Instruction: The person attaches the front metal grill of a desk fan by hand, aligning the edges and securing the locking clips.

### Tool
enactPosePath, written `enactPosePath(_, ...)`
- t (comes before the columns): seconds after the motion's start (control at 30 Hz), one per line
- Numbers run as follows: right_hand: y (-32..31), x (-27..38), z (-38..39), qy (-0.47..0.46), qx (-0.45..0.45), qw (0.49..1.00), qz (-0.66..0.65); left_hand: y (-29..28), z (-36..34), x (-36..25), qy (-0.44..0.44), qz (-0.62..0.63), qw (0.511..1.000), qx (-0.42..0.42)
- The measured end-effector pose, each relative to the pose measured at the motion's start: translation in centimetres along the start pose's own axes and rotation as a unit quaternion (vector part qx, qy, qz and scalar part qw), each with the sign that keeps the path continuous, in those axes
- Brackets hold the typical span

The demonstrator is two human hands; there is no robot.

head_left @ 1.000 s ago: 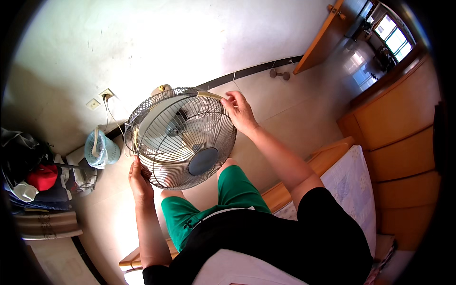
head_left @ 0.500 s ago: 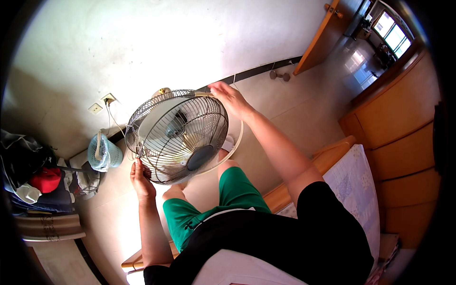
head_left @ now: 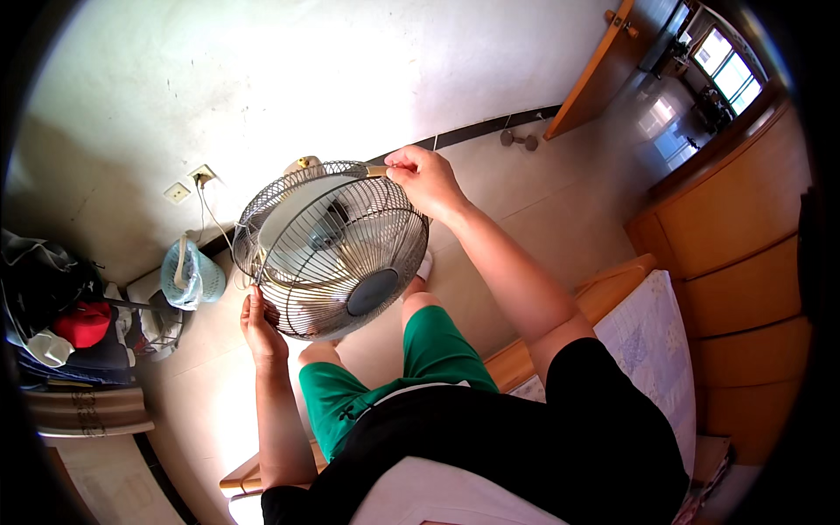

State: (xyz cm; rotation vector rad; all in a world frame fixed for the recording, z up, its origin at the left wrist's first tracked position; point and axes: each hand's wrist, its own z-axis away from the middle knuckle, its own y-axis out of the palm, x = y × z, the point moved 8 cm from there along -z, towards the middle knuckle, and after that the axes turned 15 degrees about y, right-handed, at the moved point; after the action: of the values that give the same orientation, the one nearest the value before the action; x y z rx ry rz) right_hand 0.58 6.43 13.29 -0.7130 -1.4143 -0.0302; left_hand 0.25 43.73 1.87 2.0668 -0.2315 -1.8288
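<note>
A floor fan's wire cage (head_left: 385, 232) is in front of me, its dark round centre cap (head_left: 373, 292) facing up toward me. Between its front and rear grilles is a gap at the upper left, where pale fan blades (head_left: 302, 210) show. My left hand (head_left: 261, 331) is closed on the cage's lower left rim. At the upper right rim my right hand (head_left: 429, 182) pinches a cream-coloured strip (head_left: 376, 171), which lies along the cage edge. How far the strip runs round the rim I cannot tell. A yellowish part (head_left: 304, 164) sits behind the rear grille.
A blue lined waste basket (head_left: 203, 282) stands left of the fan, below a wall socket (head_left: 201, 175) with a plugged cord. Clothes (head_left: 83, 324) lie piled far left. Dumbbells (head_left: 519, 140) rest by the wall near an open door (head_left: 582, 79). A bed (head_left: 647, 337) is at my right.
The cream strip, which looped loosely out past the fan's right side, no longer shows there. My right hand has moved slightly right and closed on it at the rim. My left hand stays put.
</note>
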Motion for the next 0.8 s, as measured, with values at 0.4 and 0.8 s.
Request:
enactPosePath(0.4, 0.7, -1.7, 2.7, -0.103, 0.025, 0.99, -0.098, -0.6, 1.7, 0.8, -0.035, -0.02, 0.998, -0.039)
enactPosePath(0.8, -1.0, 0.0, -0.2, -0.161, -0.027, 0.983, 0.084, -0.2, 1.4, 1.3, -0.006, 0.018, 1.0, 0.002)
